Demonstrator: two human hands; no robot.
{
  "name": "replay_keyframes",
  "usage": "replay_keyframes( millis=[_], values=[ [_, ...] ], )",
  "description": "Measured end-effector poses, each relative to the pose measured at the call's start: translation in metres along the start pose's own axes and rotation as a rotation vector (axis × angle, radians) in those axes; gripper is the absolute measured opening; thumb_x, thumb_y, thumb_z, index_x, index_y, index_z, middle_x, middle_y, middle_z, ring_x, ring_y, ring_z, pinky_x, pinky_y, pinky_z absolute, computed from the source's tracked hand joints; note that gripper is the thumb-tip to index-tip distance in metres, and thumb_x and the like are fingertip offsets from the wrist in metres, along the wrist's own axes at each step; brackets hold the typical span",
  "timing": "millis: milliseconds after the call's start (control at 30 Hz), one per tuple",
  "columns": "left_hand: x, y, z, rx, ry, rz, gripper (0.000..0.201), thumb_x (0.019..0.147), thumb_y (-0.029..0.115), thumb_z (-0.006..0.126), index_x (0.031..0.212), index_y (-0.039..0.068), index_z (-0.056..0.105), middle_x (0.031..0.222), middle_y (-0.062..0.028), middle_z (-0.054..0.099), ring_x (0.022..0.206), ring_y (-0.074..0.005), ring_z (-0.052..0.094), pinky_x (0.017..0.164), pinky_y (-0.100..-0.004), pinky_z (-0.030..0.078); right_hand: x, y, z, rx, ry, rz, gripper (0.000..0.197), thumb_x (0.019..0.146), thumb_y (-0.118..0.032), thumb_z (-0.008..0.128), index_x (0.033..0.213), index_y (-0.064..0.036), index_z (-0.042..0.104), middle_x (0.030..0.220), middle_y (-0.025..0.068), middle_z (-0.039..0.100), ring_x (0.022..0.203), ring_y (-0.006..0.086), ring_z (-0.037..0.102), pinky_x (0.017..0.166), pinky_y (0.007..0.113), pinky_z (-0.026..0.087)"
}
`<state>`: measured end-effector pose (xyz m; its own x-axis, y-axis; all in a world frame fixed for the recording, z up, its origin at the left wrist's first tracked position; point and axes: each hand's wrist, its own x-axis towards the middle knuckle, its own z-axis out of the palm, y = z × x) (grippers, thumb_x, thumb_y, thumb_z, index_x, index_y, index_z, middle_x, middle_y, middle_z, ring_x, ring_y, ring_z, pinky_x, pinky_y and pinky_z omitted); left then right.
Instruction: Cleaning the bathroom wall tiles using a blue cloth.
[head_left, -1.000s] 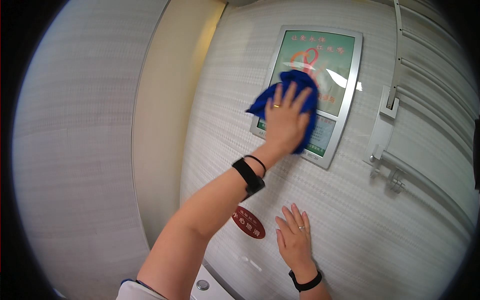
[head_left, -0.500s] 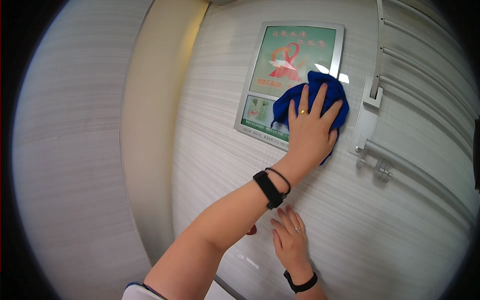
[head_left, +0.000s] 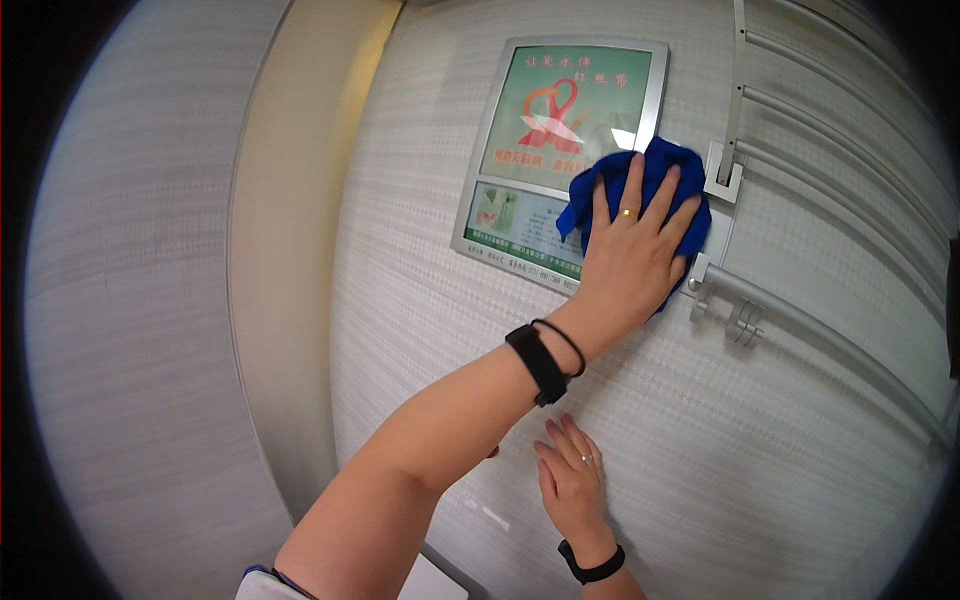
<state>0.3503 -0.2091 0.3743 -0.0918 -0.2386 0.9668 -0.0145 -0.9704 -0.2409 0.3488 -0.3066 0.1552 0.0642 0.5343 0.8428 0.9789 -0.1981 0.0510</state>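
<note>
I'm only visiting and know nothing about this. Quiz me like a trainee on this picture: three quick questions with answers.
1. What is under the spread fingers of the left hand?
A) a yellow sponge
B) a blue cloth
C) a paper towel

2. True or false: the right hand is higher in the picture than the left hand.

3. Fill in: the cloth and the hand on it hide the lower ____ corner of the framed poster.

Key: 1. B. 2. False; it is lower. 3. right.
</note>
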Motion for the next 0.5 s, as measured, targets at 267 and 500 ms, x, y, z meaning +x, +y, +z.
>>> replay_keyframes(
  millis=[267,500],
  values=[
    [-0.071,0.017,-0.010,-0.076,-0.127,-0.061,0.058,0.071,0.021,0.063,0.128,0.015,0.050,0.141,-0.0127,0.035,0.134,-0.0421,0.021,0.101,-0.0629,0.019,-0.009,0.002,0.000,0.037,0.035,0.029,0.014,0.081,-0.005,0.059,0.093,0.0000,0.063,0.121,0.0129,0.056,0.124,0.0292,0.044,0.101,0.043,0.033],
    [-0.085,-0.002,-0.017,-0.121,-0.178,-0.053,0.053,0.072,0.019,0.056,0.125,0.016,0.054,0.145,-0.0098,0.032,0.137,-0.0400,0.017,0.104,-0.0617,0.017,-0.012,-0.001,-0.003,0.047,0.004,0.019,0.013,0.080,-0.003,0.060,0.092,-0.0002,0.064,0.119,0.0136,0.057,0.123,0.0297,0.044,0.100,0.043,0.034]
  ],
)
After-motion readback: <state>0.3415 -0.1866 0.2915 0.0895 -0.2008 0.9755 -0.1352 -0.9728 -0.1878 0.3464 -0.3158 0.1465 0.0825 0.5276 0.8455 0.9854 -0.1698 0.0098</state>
